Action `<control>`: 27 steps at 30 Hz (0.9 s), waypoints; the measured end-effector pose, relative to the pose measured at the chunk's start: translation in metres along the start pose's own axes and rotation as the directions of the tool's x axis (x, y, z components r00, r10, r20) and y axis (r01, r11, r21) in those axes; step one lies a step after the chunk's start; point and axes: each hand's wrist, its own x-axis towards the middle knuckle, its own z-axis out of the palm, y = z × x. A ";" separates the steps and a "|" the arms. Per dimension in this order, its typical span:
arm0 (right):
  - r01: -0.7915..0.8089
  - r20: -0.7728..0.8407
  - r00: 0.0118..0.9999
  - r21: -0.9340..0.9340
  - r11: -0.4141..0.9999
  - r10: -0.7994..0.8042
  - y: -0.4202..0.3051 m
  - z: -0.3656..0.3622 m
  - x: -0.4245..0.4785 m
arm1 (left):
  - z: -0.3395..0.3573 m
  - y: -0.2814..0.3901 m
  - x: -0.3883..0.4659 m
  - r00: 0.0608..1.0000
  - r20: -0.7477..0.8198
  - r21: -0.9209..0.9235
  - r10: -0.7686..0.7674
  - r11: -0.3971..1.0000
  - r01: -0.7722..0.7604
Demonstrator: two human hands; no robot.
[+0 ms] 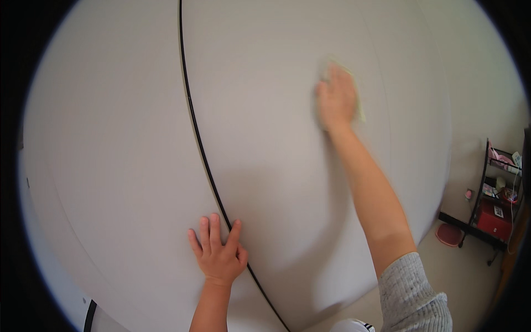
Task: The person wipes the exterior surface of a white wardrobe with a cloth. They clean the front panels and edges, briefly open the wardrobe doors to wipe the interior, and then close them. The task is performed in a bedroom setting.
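Note:
Two broad white panels, probably cabinet doors, fill most of the view: a left panel and a right panel. Between them runs a long black strip, which looks curved through the lens. My left hand rests on the lower part with fingers spread, its index finger across the strip and nothing held. Higher up, my right hand lies flat over a thin pale cloth against the right panel. Both that hand and the cloth are blurred, and most of the cloth is hidden under the palm.
At the right stands a black wheeled rack with small items on its shelves and a red box low down. A pink basin is on the floor beside it. A pink object sits at a wall outlet.

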 end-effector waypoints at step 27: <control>-0.204 0.013 0.979 0.085 0.975 0.204 0.139 0.009 0.103 | -0.020 -0.003 -0.003 0.994 0.106 0.056 0.001 0.998 -0.007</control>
